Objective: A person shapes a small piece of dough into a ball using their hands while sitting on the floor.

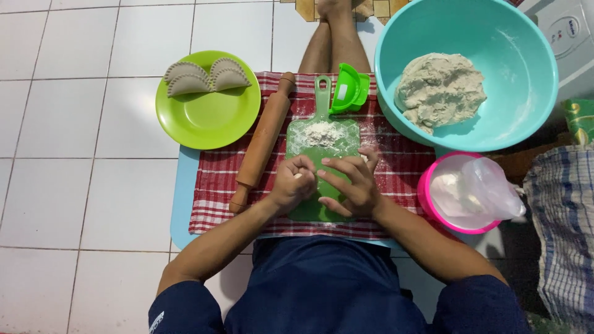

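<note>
Head view: both hands meet over a green cutting board (322, 162) lying on a red checked cloth (396, 167). The left hand (292, 182) is curled nearly closed around a small piece of dough (299, 176), only a pale sliver showing between the fingers. The right hand (348, 184) lies half open just beside it, fingers spread and bent toward the dough, apparently steadying it; whether it grips anything I cannot tell. The board's long axis runs 12 to 6 o'clock, handle toward 12, with a heap of flour (322, 132) near the handle, probably against sticking. A wooden rolling pin (262, 141) lies at 9 o'clock, slanting toward 1, within reach.
</note>
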